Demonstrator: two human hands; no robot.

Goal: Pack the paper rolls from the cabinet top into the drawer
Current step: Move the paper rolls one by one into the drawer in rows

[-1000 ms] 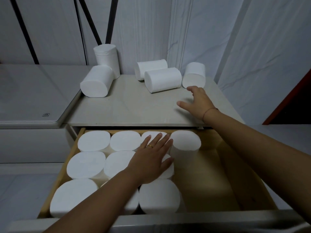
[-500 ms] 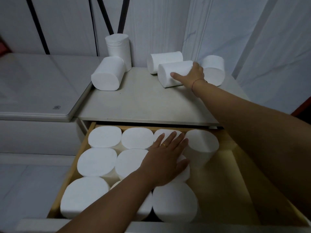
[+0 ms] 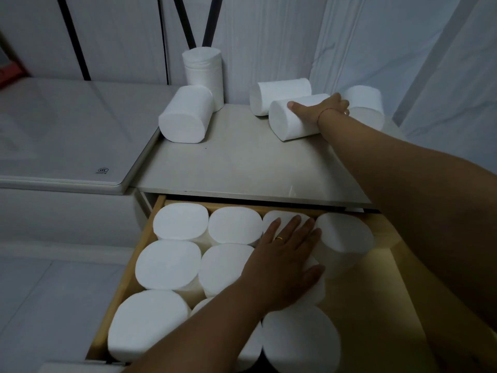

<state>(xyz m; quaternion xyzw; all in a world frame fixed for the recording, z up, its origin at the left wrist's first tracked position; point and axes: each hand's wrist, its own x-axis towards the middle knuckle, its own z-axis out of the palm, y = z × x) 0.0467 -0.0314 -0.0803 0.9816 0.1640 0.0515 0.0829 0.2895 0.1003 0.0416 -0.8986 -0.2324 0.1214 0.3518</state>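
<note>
Several white paper rolls lie on the cabinet top point(image 3: 242, 168). My right hand point(image 3: 320, 107) grips a lying roll point(image 3: 289, 123) there, thumb on its near side, fingers over the far side. Another lying roll point(image 3: 279, 94) sits behind it, and one more roll point(image 3: 367, 109) to its right. At the left a lying roll point(image 3: 185, 117) leans by an upright roll point(image 3: 203, 68). The open wooden drawer point(image 3: 376, 305) holds several upright rolls point(image 3: 169, 265). My left hand point(image 3: 285, 262) rests flat on the rolls in the drawer's middle, beside an upright roll point(image 3: 345, 235).
The right part of the drawer shows bare wood. A white appliance lid point(image 3: 67, 141) adjoins the cabinet on the left. A grey wall point(image 3: 269, 36) with two dark slanted bars point(image 3: 199, 20) stands behind.
My right hand reached from the cabinet's front right edge back to the lying roll and closed around it. The left hand stayed on the drawer rolls. The camera moved closer.
</note>
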